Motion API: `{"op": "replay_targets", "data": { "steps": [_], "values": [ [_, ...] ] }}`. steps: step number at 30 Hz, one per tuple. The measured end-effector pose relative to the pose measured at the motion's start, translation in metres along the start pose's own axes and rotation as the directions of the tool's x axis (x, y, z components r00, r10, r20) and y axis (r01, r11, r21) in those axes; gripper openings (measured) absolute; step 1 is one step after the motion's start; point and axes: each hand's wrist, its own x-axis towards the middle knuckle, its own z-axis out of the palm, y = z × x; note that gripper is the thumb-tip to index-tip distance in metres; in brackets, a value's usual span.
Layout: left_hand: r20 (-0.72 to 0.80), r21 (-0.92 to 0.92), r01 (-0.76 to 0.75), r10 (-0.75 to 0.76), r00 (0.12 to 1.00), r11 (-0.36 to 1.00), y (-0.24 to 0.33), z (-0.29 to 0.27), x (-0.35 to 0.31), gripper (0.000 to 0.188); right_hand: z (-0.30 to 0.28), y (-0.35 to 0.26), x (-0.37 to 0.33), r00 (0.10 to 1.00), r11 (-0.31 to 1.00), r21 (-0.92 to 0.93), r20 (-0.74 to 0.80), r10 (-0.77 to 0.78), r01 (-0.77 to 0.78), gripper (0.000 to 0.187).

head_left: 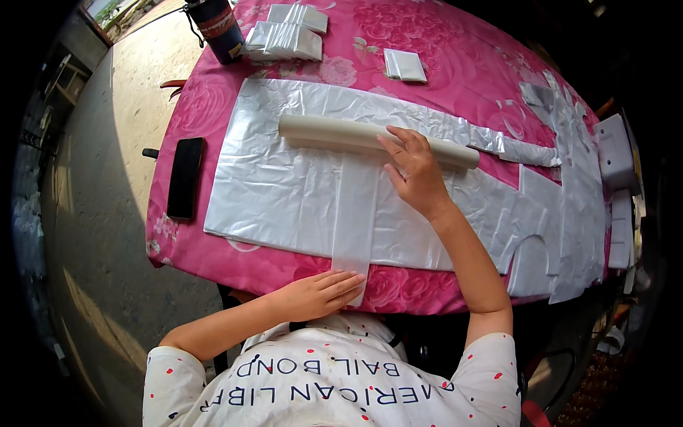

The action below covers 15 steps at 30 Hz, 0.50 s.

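Note:
A long pale tube (327, 132) lies across a stack of white plastic bags (270, 185) spread over the table. My right hand (416, 171) rests against the tube's right half, fingers spread and not wrapped round it. From under the tube, a translucent plastic strip (353, 220) runs over the bags toward me. Its near end sits at the table's front edge, where my left hand (319, 293) lies flat with fingers stretched out. What is beneath the left palm is hidden.
Pink floral cloth (405, 288) covers the table. A black phone (186, 178) lies at the left edge. Folded plastic packets (284, 40) and a dark bottle (215, 28) stand at the back left, another packet (404, 65) farther right. Cut plastic pieces (576, 213) drape over the right side.

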Motion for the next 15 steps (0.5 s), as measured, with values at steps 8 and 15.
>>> {"op": "replay_targets", "data": {
  "steps": [8,15],
  "values": [
    [-0.155,-0.061,-0.167,0.156,0.976,0.984,-0.014,-0.012,-0.011,0.027,0.004,-0.056,-0.079,0.931,0.961,0.271,0.332,-0.149,0.057,0.053],
    [-0.412,-0.417,-0.104,-0.086,0.907,0.903,-0.014,-0.034,0.003,0.025,0.008,-0.069,-0.079,0.972,0.969,0.244,0.234,-0.018,-0.04,0.044]
  ]
}}
